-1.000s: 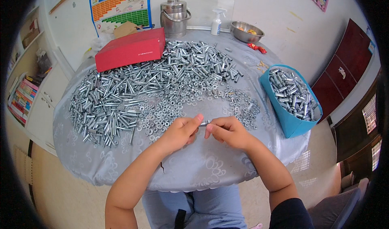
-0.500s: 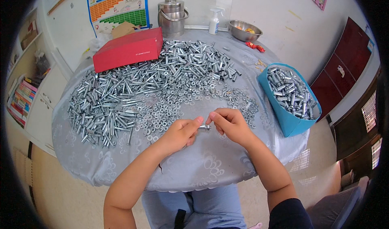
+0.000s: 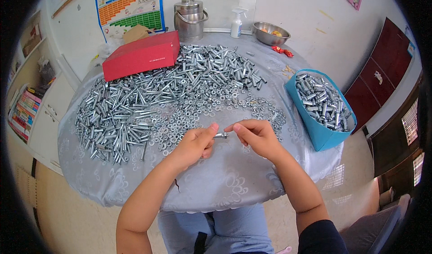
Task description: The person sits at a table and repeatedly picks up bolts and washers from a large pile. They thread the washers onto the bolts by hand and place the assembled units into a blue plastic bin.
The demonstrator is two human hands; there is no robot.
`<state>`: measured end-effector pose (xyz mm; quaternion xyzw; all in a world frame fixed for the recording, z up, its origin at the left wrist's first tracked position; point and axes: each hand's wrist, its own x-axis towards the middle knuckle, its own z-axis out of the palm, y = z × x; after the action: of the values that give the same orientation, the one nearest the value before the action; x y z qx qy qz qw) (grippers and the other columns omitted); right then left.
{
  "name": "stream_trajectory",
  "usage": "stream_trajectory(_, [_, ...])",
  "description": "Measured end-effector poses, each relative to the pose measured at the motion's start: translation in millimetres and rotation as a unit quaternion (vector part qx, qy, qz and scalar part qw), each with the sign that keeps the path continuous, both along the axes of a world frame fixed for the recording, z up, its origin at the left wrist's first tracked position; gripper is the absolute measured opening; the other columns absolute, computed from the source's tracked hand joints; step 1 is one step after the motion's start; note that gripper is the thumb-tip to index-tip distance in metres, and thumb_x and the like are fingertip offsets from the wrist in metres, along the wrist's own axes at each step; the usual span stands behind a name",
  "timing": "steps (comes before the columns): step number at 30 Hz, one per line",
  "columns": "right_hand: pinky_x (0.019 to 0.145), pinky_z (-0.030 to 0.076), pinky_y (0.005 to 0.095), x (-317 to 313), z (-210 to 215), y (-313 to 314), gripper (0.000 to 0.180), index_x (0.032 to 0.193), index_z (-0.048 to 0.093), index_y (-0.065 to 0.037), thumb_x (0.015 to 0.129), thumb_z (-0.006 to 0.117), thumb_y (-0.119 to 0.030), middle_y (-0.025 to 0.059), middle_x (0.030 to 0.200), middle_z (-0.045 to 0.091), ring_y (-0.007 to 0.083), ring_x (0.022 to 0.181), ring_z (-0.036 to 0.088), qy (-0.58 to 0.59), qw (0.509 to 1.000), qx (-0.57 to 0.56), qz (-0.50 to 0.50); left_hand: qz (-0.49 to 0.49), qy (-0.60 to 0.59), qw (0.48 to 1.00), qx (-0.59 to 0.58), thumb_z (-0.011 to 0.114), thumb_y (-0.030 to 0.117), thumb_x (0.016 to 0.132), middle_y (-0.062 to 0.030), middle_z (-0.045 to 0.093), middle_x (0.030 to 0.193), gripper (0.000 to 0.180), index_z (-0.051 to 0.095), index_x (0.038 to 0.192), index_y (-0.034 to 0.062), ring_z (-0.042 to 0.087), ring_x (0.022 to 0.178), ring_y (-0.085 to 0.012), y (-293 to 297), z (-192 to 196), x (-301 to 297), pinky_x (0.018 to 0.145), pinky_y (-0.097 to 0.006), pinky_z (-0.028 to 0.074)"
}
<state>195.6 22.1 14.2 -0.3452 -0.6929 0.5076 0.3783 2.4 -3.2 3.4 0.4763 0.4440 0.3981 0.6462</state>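
My left hand [image 3: 196, 142]: pinching a steel bolt [image 3: 219, 135] in the gap between both hands, collared end jutting right. My right hand [image 3: 255, 138]: index extended, just beside that end, which it covered a second ago; the left grip now seems to carry the piece alone. Whether the right holds anything, I cannot tell. Beyond: ring-shaped washers [image 3: 173, 127], flat, scattered; cylindrical metal parts [image 3: 211, 67], smooth, heaped; red box [image 3: 143, 57], angular.

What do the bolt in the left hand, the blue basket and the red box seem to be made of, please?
The bolt in the left hand: metal, probably plated steel, given its bright silvery shine.
The blue basket: perhaps fabric or soft plastic, matte, with dull walls and soft-looking edges.
The red box: likely cardboard, smooth, with flat faces and crisp edges.
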Motion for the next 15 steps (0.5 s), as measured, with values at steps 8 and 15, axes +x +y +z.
stream_trajectory(8, [0.049, 0.036, 0.0216, -2.3, 0.0, -3.9, 0.024, 0.082, 0.059, -0.003, 0.087, 0.054, -0.026, -0.0022, 0.059, 0.049, 0.0048, 0.054, 0.043, -0.105, 0.991, 0.063, 0.052, -0.025, 0.026, 0.999, 0.011, 0.046, 0.049, 0.086, 0.0017, 0.039, 0.053, 0.047, 0.044, 0.063, 0.0073, 0.035, 0.046, -0.0066, 1.2, -8.5, -0.6, 0.043, -0.021, 0.027])
stream_trajectory(15, [0.046, 0.032, 0.0224, -0.6, -0.1, -0.5, 0.037, 0.072, 0.053, -0.004, 0.089, 0.047, -0.035, -0.0016, 0.058, 0.042, 0.0071, 0.051, 0.04, -0.038, 0.979, -0.142, 0.141, -0.021, 0.153, 0.975, 0.159, 0.045, 0.039, 0.089, -0.0037, 0.046, 0.056, 0.046, 0.051, 0.064, 0.0005, 0.04, 0.049, -0.0099, -3.8, -7.3, -0.2, 0.047, -0.025, 0.032])
